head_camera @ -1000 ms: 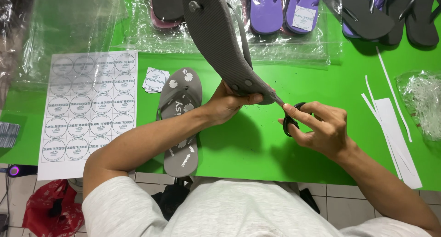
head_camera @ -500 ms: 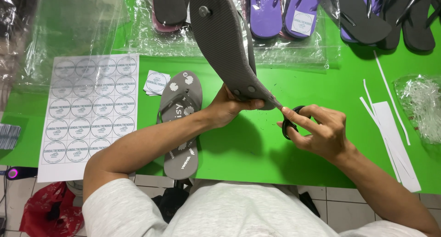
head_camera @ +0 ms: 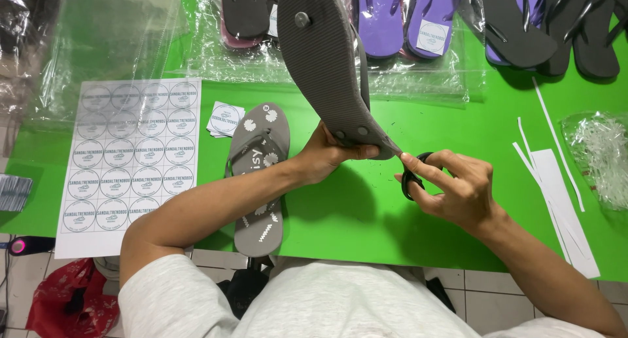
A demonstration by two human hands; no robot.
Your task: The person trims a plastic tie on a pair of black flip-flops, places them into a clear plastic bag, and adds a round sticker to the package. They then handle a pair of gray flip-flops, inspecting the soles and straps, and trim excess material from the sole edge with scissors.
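Observation:
My left hand grips the heel end of a grey flip-flop, held up sole-side toward me and tilted away over the green table. My right hand holds small black-handled scissors, its forefinger touching the heel tip of the raised sandal. The scissor blades are hidden behind the fingers. A second grey flip-flop with white flower prints lies flat on the table under my left forearm, strap side up.
A sheet of round stickers lies at the left, a small stack of cut labels beside it. Purple and black flip-flops in clear bags line the back. White paper strips and a bag of plastic ties lie at the right.
The raised sandal and both hands have barely shifted; my right forefinger stays at the heel tip.

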